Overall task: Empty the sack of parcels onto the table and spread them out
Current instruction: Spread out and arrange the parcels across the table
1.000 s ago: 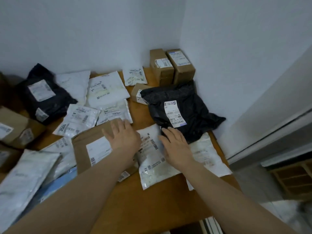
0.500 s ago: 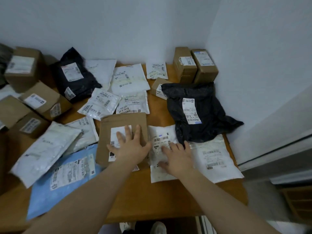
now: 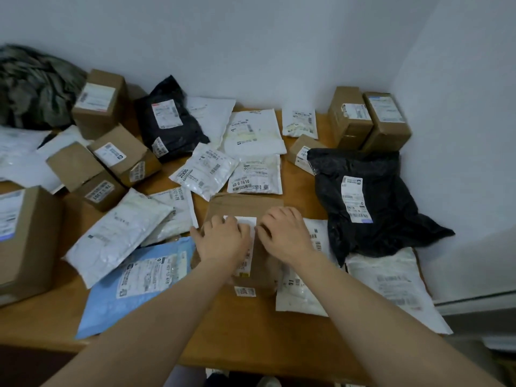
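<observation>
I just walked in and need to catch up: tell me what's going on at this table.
A person is spreading parcels over a wooden table. The left hand and the right hand both rest on a flat brown cardboard mailer near the front edge. Around it lie white mailers, a blue mailer, a large black bag and cardboard boxes, some of them overlapping. A crumpled grey bundle, likely the emptied sack, sits at the far left.
</observation>
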